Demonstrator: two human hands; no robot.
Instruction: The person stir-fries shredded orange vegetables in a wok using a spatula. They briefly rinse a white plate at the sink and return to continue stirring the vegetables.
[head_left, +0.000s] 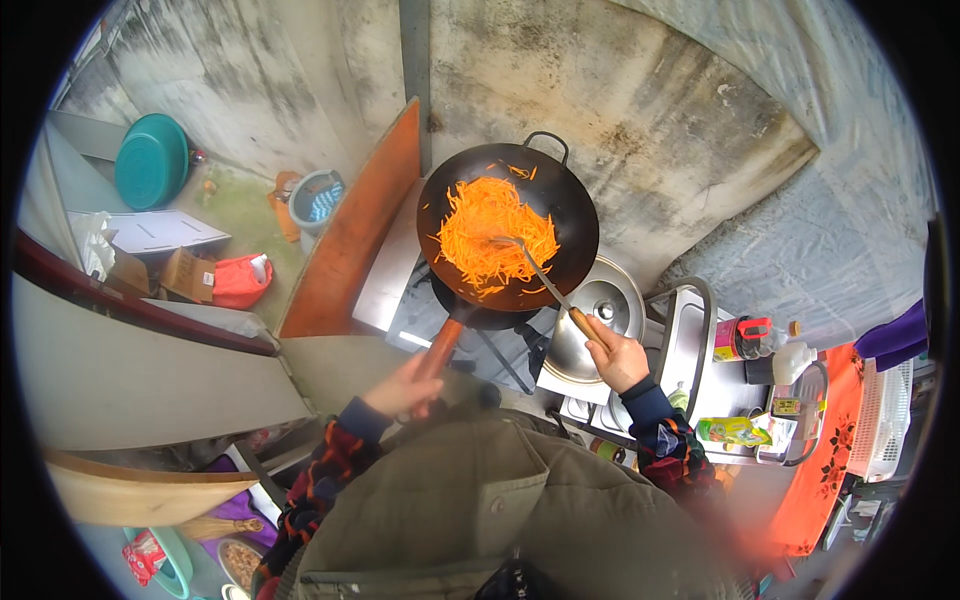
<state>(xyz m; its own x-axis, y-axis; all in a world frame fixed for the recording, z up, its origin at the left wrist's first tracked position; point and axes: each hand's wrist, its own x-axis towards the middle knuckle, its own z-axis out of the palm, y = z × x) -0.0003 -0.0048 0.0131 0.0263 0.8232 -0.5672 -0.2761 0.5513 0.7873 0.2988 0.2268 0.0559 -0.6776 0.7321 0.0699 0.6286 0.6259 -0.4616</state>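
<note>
My left hand (407, 388) grips the reddish wooden handle (442, 346) of a dark wok (566, 217). Inside the wok lies a heap of shredded carrot (487, 232), with a few loose shreds on its far wall. My right hand (619, 358) is closed around the wooden grip of a metal spatula (551, 285), whose head is partly buried in the carrot. Beneath the wok is a gas stove (480, 356), largely hidden by it. A round steel lid (592, 352) stands just right of the wok, partly behind my right hand.
An orange-brown board (352, 247) rises left of the stove, and a stained wall (585, 90) stands behind it. To the right, a metal rack (690, 352) holds a red-lidded jar (750, 337), a white bottle (793, 364) and a green-yellow pouch (731, 432). A grey bucket (313, 201) sits beyond the board.
</note>
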